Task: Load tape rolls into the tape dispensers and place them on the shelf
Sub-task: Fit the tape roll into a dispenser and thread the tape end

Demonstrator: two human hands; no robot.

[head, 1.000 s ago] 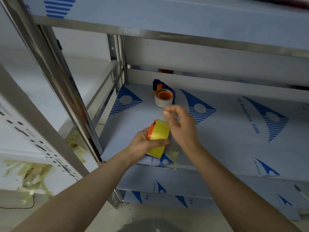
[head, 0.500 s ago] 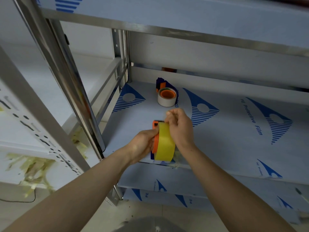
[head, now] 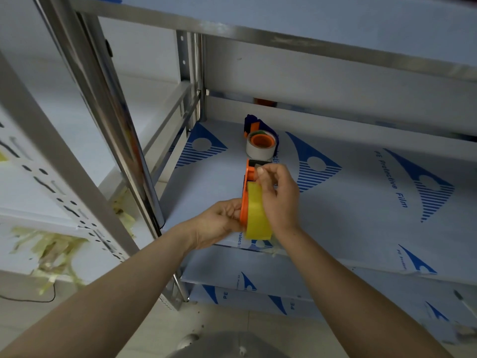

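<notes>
One loaded dispenser, a blue dispenser (head: 249, 125) carrying a white tape roll (head: 259, 151), stands at the back of the shelf (head: 348, 228), so that part of the job looks done. The second is mid-load: the left hand (head: 219, 222) grips the orange dispenser (head: 248, 174) from the side, holding it just above the shelf's front edge with the yellow tape roll (head: 256, 218) seated in it. The right hand (head: 280, 200) pinches at the dispenser's front end, apparently drawing the roll's loose end toward the cutter. What seems left is threading that end and setting this dispenser down beside the first.
</notes>
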